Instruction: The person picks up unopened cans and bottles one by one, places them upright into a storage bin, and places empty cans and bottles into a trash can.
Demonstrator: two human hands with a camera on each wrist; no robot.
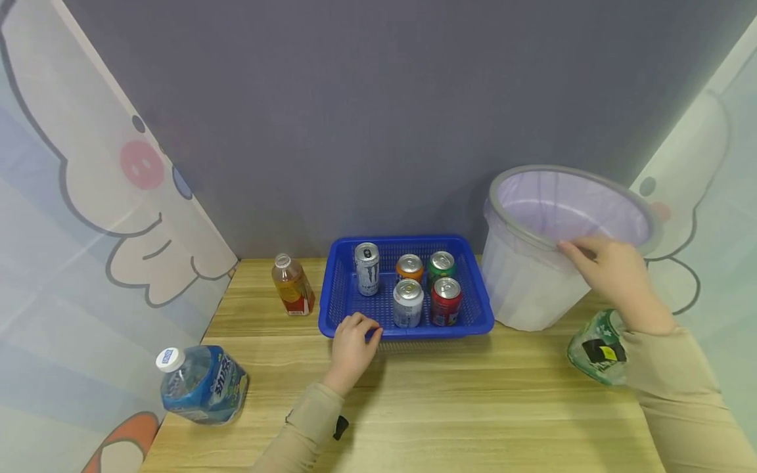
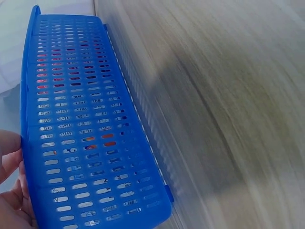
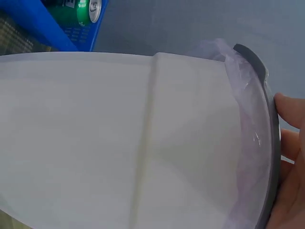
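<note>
My left hand (image 1: 353,345) grips the front rim of a blue perforated plastic basket (image 1: 331,289), left of its middle; in the left wrist view its fingers (image 2: 10,143) meet the rim. Inside the basket stand a tall white can (image 1: 367,269), a silver can (image 1: 408,303), a red can (image 1: 446,302), an orange can (image 1: 409,267) and a green can (image 1: 441,265). On the right, my right hand (image 1: 615,272) holds the grey rim of a white trash bin (image 1: 520,282) lined with a thin purplish bag (image 3: 245,95).
An amber drink bottle (image 1: 293,286) stands left of the basket. Nearer, a large blue-labelled bottle (image 1: 207,384) with a white cap leans at the table's left. A green clear bottle (image 1: 600,348) lies partly behind my right forearm. A grey wall (image 1: 355,118) closes the back of the wooden table (image 1: 449,394).
</note>
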